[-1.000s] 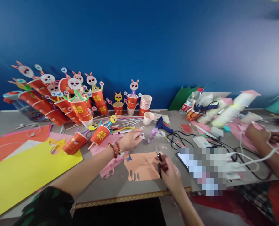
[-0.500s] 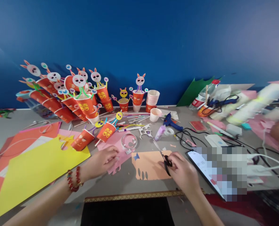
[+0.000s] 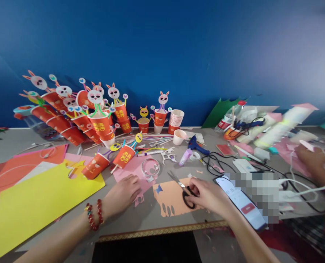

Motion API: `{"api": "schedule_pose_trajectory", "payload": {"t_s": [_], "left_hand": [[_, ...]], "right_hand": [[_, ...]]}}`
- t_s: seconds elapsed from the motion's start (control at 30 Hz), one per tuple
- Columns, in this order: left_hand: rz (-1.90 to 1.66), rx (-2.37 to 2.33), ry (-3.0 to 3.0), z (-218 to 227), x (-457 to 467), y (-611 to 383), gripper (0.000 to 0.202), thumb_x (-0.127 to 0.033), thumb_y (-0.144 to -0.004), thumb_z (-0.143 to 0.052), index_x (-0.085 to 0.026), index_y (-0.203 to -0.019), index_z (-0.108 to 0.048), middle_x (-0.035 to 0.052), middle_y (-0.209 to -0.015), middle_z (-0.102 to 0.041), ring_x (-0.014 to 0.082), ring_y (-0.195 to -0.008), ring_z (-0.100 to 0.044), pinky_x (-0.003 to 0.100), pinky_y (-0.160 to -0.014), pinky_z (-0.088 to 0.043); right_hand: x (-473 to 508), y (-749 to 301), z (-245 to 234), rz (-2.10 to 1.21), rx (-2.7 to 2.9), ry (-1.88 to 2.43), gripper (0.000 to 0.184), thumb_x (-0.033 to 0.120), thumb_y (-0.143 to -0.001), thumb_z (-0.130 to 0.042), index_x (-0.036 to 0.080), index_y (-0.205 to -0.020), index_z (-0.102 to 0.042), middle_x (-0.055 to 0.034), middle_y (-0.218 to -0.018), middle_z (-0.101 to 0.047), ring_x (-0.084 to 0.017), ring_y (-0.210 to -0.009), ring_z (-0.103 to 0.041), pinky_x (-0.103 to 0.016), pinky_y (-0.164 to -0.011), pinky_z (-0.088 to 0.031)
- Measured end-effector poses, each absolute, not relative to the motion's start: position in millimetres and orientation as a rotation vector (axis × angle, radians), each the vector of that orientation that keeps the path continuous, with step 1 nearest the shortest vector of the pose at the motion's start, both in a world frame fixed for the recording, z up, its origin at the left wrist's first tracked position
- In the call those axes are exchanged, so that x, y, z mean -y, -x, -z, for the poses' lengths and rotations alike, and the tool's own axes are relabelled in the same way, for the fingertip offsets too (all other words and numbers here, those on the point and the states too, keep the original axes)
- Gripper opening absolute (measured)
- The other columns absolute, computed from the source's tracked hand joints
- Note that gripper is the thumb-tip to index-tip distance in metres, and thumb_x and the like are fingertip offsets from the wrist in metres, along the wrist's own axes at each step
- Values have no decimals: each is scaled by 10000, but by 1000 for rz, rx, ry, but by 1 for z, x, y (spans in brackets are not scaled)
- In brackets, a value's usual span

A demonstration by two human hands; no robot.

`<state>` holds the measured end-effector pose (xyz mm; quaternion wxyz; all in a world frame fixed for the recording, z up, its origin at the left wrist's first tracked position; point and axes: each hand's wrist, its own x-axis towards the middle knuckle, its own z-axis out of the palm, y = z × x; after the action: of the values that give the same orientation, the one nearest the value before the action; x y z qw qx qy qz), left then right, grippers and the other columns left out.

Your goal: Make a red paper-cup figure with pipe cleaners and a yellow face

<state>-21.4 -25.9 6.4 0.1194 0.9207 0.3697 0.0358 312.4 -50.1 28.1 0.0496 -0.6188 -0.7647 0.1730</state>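
Note:
My right hand [image 3: 206, 191] grips the black handles of a pair of scissors [image 3: 182, 185], low over an orange paper sheet [image 3: 166, 195]. The scissor blades are slightly apart and point away to the left. That sheet has leaf-shaped holes near its front edge and a small blue patch at its left. My left hand [image 3: 123, 193], with red bead bracelets [image 3: 93, 215] on the wrist, is closed with its fingers curled together beside pink paper [image 3: 135, 168]. Whatever its fingers may hold is hidden.
Red paper cups with rabbit faces [image 3: 99, 124] crowd the back left. Yellow paper [image 3: 47, 204] lies at left. Ahead are a blue glue gun [image 3: 197, 145], a glue stick [image 3: 185, 157] and tape [image 3: 195, 156]. A phone [image 3: 240, 204] and cables lie right, near another person's hand [image 3: 312, 159].
My right hand has lowered the scissors toward the orange sheet, and the blades have swung left and come apart. My left hand has shifted slightly. Another person's hand has come further into view at right.

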Motion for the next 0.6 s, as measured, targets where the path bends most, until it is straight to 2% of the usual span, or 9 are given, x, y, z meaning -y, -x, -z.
{"api": "schedule_pose_trajectory", "payload": {"t_s": [0.13, 0.2, 0.27, 0.3, 0.47, 0.6], "left_hand": [[-367, -1121, -2535, -16, 16, 23, 272, -203, -1003, -394, -173, -834, -605, 68, -883, -634, 208, -819, -584, 325, -747, -453], [-524, -1147, -2434, -25, 9, 23, 273, -241, -1007, -398, -178, -813, -579, 54, -881, -622, 191, -807, -589, 307, -739, -448], [-639, -1183, -2358, -33, 4, 23, 266, -256, -998, -418, -186, -777, -549, 42, -873, -609, 185, -810, -589, 299, -744, -444], [-678, -1203, -2326, -36, 3, 22, 260, -252, -991, -426, -190, -762, -534, 38, -868, -604, 183, -808, -587, 295, -744, -443], [-730, -1238, -2257, -30, 6, 28, 224, -224, -965, -438, -200, -753, -507, 28, -833, -594, 181, -790, -574, 294, -747, -435], [-726, -1242, -2212, -15, 9, 34, 254, -232, -966, -433, -204, -716, -469, 10, -767, -556, 171, -734, -549, 281, -706, -417]], "right_hand": [[43, -281, -38, -472, 2367, 1648, 143, 342, -868, -671, 225, -920, -608, -3, -843, -675, -188, -735, -636, -262, -620, -399], [35, -255, -35, -388, 2391, 1482, 114, 305, -911, -642, 218, -979, -615, -43, -988, -685, -214, -883, -651, -284, -712, -447], [26, -228, -28, -345, 2456, 1322, 191, 260, -931, -625, 215, -1116, -608, -79, -1143, -661, -236, -1044, -619, -305, -830, -464], [20, -217, -24, -319, 2487, 1317, 209, 234, -923, -629, 212, -1130, -611, -86, -1166, -654, -243, -1062, -606, -309, -838, -465], [-1, -195, -2, -280, 2527, 1354, 104, 95, -859, -629, 178, -907, -668, -75, -965, -692, -234, -934, -618, -294, -758, -450], [-5, -200, 12, -287, 2489, 1321, 110, 112, -905, -594, 189, -922, -671, -48, -944, -703, -204, -897, -631, -270, -743, -434]]}}
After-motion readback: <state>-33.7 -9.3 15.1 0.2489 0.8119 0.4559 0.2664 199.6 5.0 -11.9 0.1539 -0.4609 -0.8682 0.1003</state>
